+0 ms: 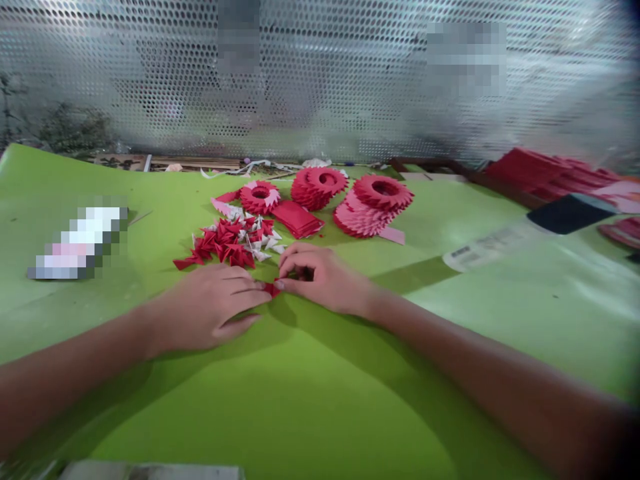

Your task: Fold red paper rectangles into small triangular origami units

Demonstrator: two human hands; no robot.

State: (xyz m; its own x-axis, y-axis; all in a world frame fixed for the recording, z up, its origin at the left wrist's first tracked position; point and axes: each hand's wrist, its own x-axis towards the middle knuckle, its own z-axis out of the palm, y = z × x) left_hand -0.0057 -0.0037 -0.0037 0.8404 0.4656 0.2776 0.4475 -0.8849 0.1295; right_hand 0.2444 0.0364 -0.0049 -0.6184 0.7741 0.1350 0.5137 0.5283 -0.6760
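Observation:
A small red paper piece (273, 289) lies between my two hands, low over the table, its shape mostly covered by fingertips. My right hand (325, 277) pinches its right side between thumb and index finger. On the left side, the fingertips of my left hand (215, 303) hold the same piece, with the thumb lower and a little apart. Just beyond my fingers is a loose pile of folded paper triangles, red ones (227, 240) and white ones (260, 243). A stack of red paper rectangles (297, 219) lies behind my right hand.
Ring-shaped folded-paper pieces stand farther back: a small ring (260, 197), a red stack (317, 187) and a pink-and-red stack (373, 207). A dark-capped clear bottle (500, 243) lies right on the green table (310, 413). Red bundles (550, 177) lie back right; a blurred-out object (77, 243) lies left.

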